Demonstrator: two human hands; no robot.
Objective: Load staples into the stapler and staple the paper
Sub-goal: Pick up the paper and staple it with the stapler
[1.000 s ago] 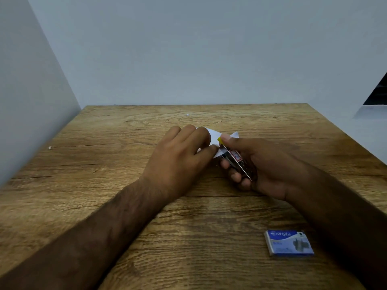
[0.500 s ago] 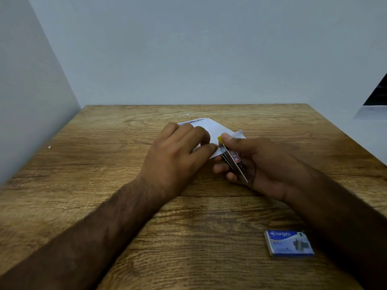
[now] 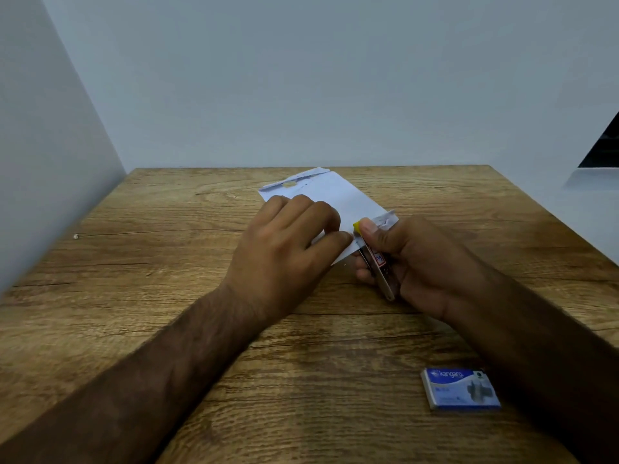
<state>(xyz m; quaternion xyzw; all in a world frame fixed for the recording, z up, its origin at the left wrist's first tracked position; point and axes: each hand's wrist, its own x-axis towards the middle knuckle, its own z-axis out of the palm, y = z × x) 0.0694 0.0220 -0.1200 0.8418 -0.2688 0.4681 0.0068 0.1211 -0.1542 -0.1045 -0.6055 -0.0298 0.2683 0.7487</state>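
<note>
Stapler [image 3: 378, 266] gripped in right hand [image 3: 427, 267]; left hand [image 3: 286, 251] fingers [image 3: 336, 237] pinch paper [image 3: 340, 195].

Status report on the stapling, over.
Left hand pinches paper. Right hand grips stapler, nose over paper's edge. Staple box lies apart, near right forearm.

The paper [image 3: 338, 195] lies on the table [image 3: 167, 262]. The stapler [image 3: 382, 272] sits at the paper's near right corner; the staple box [image 3: 460, 390] lies nearer than the paper, to its right.
</note>
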